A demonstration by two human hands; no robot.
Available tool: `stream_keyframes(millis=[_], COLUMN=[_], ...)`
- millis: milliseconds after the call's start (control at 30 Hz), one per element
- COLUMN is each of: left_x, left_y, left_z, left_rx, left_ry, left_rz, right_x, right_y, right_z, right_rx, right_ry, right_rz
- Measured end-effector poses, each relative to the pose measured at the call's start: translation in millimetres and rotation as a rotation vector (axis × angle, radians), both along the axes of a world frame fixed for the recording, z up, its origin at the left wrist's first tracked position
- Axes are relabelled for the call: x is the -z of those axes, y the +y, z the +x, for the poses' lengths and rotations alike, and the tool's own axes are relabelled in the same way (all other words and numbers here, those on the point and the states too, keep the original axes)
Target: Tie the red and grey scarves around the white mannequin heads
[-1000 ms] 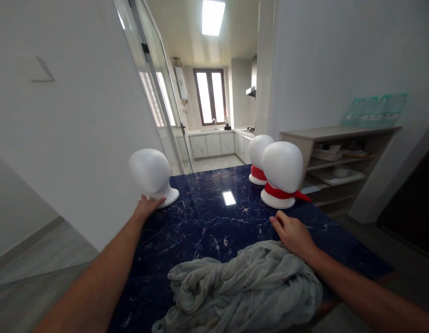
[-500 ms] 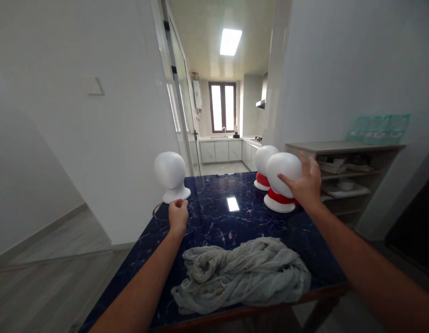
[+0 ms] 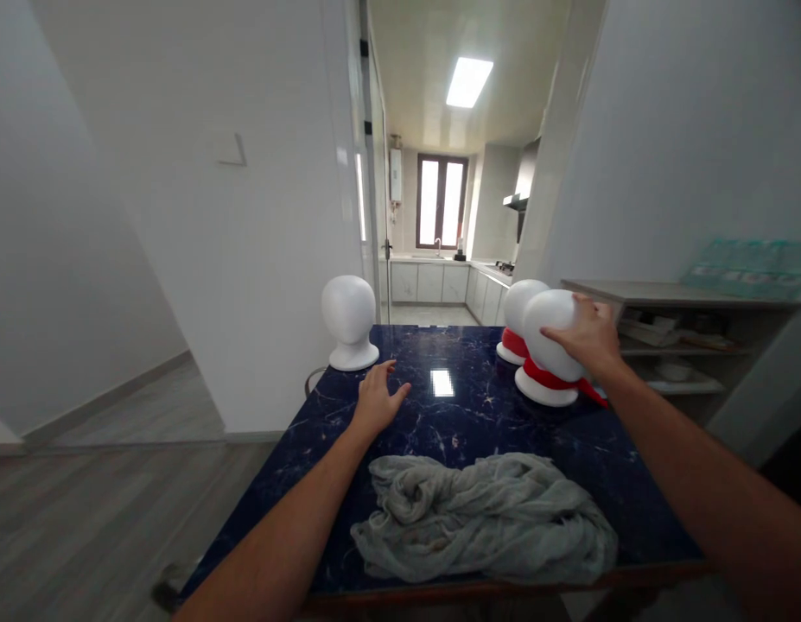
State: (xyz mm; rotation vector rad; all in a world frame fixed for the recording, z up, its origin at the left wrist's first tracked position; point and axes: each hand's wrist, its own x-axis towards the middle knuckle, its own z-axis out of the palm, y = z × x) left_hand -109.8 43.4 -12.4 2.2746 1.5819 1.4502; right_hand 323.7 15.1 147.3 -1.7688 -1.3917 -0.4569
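Note:
A white mannequin head (image 3: 546,326) stands at the right of the table, with a red cloth (image 3: 548,377) wrapped round its neck and a loose end at its right. My right hand (image 3: 589,335) grips the upper right side of this head, thumb on the front and fingers behind. Just behind it is a second white head (image 3: 520,301), partly hidden, also with red cloth round its neck. A third, bare head (image 3: 348,313) stands at the far left edge. My left hand (image 3: 374,401) hovers near its base, open and holding nothing. Nearest me lies a crumpled grey scarf (image 3: 491,518).
The dark blue marbled table (image 3: 458,423) reflects the ceiling light. Right of it is a low shelf unit (image 3: 633,289) with a pack of bottles (image 3: 750,268) on top. Beyond the table, a doorway opens onto a kitchen with white cabinets (image 3: 429,282).
My right hand has closed onto the front right head. My left hand has opened and drawn back from the left head's base. The view has swung left.

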Motion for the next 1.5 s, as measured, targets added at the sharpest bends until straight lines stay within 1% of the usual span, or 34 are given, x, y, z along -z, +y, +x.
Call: stream_keyframes(millis=[67, 133, 233, 333, 400, 467, 533, 567, 633, 700, 767, 800, 867, 900, 933, 967, 1033, 1100, 1167, 1267, 1333, 1400, 1500], left_x=[1.7, 2.2, 1.7, 1.1, 1.6, 3.2, 6.0, 7.7, 11.2, 13.8, 15.1, 15.1, 14.6, 14.0, 13.5, 12.9, 11.9, 11.3, 11.1, 11.4, 11.9, 12.5, 13.1], left_y=[-1.6, -3.2, -4.9, -5.8, -6.1, -6.2, -6.0, -5.8, -5.3, -5.0, -5.3, -5.8, -7.2, -8.0, -8.8, -9.5, -10.6, -10.9, -10.8, -10.0, -9.5, -9.1, -8.8], left_z=[2.1, 3.3, 4.9, 7.7, 9.9, 12.1, 14.0, 14.8, 16.5, 18.2, 20.2, 21.3, 23.7, 25.0, 26.2, 27.5, 29.5, 30.7, 30.7, 29.5, 28.8, 28.3, 28.1], left_rx=[0.047, 0.097, 0.184, 0.276, 0.319, 0.348, 0.368, 0.375, 0.374, 0.354, 0.328, 0.318, 0.309, 0.311, 0.313, 0.311, 0.294, 0.28, 0.283, 0.285, 0.279, 0.282, 0.298], left_ry=[0.012, 0.027, 0.063, 0.092, 0.093, 0.089, 0.096, 0.106, 0.135, 0.167, 0.189, 0.193, 0.189, 0.186, 0.185, 0.188, 0.208, 0.233, 0.253, 0.268, 0.272, 0.266, 0.244], left_rz=[-0.028, -0.063, -0.104, -0.146, -0.18, -0.218, -0.258, -0.275, -0.295, -0.304, -0.31, -0.312, -0.305, -0.296, -0.285, -0.275, -0.268, -0.283, -0.307, -0.33, -0.337, -0.337, -0.334], right_x=[-4.3, -6.9, -7.3, -3.5, 0.2, 3.6, 6.2, 7.2, 9.4, 13.4, 21.7, 28.2, 46.0, 57.0, 68.7, 80.7, 102.7, 119.2, 128.9, 131.9, 128.2, 121.7, 111.3], right_y=[-1.7, -1.9, -1.1, -1.8, -4.4, -8.5, -13.0, -14.6, -15.4, -11.5, -2.7, 2.8, 14.3, 19.3, 23.2, 25.9, 28.0, 27.5, 27.0, 26.3, 22.2, 12.0, -15.3], right_z=[-21.2, -50.3, -104.6, -161.8, -195.1, -220.4, -234.7, -237.2, -232.8, -217.0, -193.0, -179.5, -153.3, -142.0, -132.7, -125.8, -119.0, -119.7, -123.3, -124.7, -119.5, -109.0, -87.7], right_rx=[-0.042, -0.107, -0.223, -0.322, -0.34, -0.326, -0.313, -0.312, -0.331, -0.392, -0.475, -0.511, -0.533, -0.534, -0.546, -0.574, -0.68, -0.787, -0.816, -0.801, -0.838, -0.912, -0.997], right_ry=[-0.003, 0.01, 0.047, 0.077, 0.089, 0.082, 0.048, 0.028, 0.001, 0.011, 0.11, 0.208, 0.448, 0.538, 0.583, 0.582, 0.498, 0.421, 0.382, 0.374, 0.437, 0.534, 0.671], right_rz=[0.024, 0.025, -0.011, -0.049, -0.063, -0.056, -0.032, -0.018, 0.012, 0.053, 0.08, 0.072, -0.018, -0.1, -0.192, -0.281, -0.414, -0.464, -0.457, -0.424, -0.447, -0.478, -0.473])
